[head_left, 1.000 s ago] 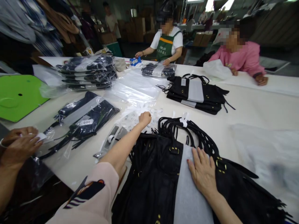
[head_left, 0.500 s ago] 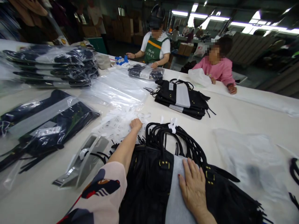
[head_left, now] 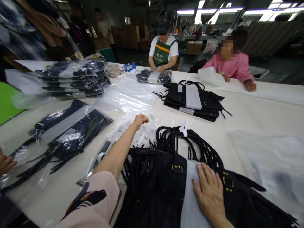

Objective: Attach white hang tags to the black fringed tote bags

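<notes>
My right hand (head_left: 210, 190) lies flat with fingers stretched out on a grey-white band (head_left: 191, 193) wrapped around a black handbag (head_left: 154, 177). Several black handles (head_left: 201, 145) rise at the bag's far side, with a white tag (head_left: 183, 128) on one of them. Further out, my left hand (head_left: 140, 121) is held over a pile of white labels (head_left: 146, 134) with printed marks. Its fingers are pinched together; whatever they may hold is too small to make out. Beside my left forearm stands a grey tape dispenser (head_left: 101, 155), partly hidden.
Bagged black handbags are stacked (head_left: 73, 79) at the back left; another bagged one (head_left: 73, 129) lies nearer. Clear plastic sheets (head_left: 133, 91) and a bag stack (head_left: 193, 98) lie ahead. Two people work across the table. Another person's hand (head_left: 6, 163) shows at the left edge.
My left hand has lifted a little from the labels, fingers pinched. My right hand stays on the band. The view has shifted left; another person's hand has appeared at the left edge.
</notes>
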The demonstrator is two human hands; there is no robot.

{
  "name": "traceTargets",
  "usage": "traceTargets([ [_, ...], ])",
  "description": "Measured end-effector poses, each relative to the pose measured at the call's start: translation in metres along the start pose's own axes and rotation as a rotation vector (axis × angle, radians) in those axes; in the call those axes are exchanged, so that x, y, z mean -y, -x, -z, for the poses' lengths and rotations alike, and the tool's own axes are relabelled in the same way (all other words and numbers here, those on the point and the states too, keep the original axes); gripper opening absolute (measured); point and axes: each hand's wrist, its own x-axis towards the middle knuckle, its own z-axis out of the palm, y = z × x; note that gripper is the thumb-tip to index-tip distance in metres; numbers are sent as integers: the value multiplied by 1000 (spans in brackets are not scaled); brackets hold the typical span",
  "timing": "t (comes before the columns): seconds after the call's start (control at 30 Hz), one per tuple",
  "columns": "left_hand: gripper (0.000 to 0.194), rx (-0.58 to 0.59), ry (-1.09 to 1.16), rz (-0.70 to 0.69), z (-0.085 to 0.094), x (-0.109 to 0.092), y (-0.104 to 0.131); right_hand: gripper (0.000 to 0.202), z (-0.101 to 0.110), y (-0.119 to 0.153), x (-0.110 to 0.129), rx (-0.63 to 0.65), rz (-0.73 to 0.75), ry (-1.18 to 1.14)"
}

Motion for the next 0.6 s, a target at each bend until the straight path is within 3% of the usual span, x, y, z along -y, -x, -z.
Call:
traceTargets([
  [0.13,25,67,76,-42,12,-35,15,53,-1,0,-3,3,2,-4],
  [0.23,22,205,89,-115,15,-69,39,48,14,-14,-4,51,9,-13],
  [0.3,18,340,55,-187,12,-93,63,43,40,-35,2,37,23,-43],
  [0.37,14,454,-32,-245,5,-114,91,39,74,-65,18,-58,30,-139],
  [0.47,11,610,-170,-318,-12,-135,128,42,113,-116,55,-178,31,-450],
  [0.6,11,754,-219,-422,-29,-146,151,45,115,-165,91,67,-29,-698],
])
